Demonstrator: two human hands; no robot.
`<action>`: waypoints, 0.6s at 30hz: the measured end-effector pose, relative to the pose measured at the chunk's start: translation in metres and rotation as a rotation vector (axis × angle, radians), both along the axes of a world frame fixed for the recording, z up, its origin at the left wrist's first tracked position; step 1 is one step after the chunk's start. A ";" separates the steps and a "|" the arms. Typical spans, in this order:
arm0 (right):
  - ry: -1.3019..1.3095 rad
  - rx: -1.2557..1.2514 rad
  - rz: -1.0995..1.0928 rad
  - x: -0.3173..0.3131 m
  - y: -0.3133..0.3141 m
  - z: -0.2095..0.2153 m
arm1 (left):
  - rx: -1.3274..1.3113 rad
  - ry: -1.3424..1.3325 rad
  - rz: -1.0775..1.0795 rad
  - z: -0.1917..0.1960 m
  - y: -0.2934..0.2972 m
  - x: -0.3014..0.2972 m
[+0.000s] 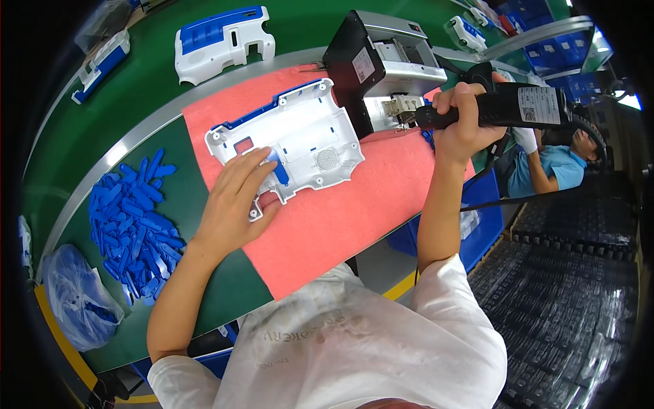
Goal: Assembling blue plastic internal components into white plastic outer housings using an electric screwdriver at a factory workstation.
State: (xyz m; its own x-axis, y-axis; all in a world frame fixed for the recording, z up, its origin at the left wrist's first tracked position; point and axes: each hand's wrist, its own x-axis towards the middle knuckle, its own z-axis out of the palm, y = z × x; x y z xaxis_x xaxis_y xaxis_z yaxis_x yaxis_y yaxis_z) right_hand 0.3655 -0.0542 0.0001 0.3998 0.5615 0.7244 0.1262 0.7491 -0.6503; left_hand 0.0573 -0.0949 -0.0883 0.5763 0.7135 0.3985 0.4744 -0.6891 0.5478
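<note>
A white plastic housing (300, 140) with a blue edge lies inside-up on a pink mat. My left hand (238, 198) rests on its near left part, fingers stretched out and thumb apart. The fingertips touch a blue plastic strip (280, 171) set in the housing. My right hand (470, 123) is wrapped round a black electric screwdriver (504, 109), held almost level. Its tip points left, at the metal outlet (402, 107) of a black and silver screw feeder (385, 58). Whether a screw sits on the tip is too small to tell.
Loose blue strips (136, 225) form a pile on the green table at left, beside a clear plastic bag (78, 296). Another white-and-blue housing (223, 42) stands beyond the metal rail. A co-worker (555, 163) in a blue shirt is at right, near stacked black trays (572, 293).
</note>
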 end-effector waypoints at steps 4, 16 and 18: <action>-0.039 -0.029 0.078 0.005 0.000 0.003 | -0.005 -0.014 -0.006 -0.001 -0.001 0.000; -0.011 -0.108 0.352 -0.091 -0.035 0.008 | -0.058 -0.065 -0.004 -0.002 -0.001 -0.005; -0.046 -0.127 0.372 -0.124 -0.027 -0.002 | -0.080 -0.097 -0.040 -0.003 0.000 -0.007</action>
State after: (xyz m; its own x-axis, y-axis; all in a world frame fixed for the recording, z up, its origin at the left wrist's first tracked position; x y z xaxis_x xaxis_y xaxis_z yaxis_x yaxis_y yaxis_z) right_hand 0.2412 -0.0807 -0.0014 0.1213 0.7481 0.6524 -0.1076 0.6633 -0.7406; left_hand 0.0506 -0.0946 -0.0911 0.5664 0.7224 0.3966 0.3892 -0.6587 0.6439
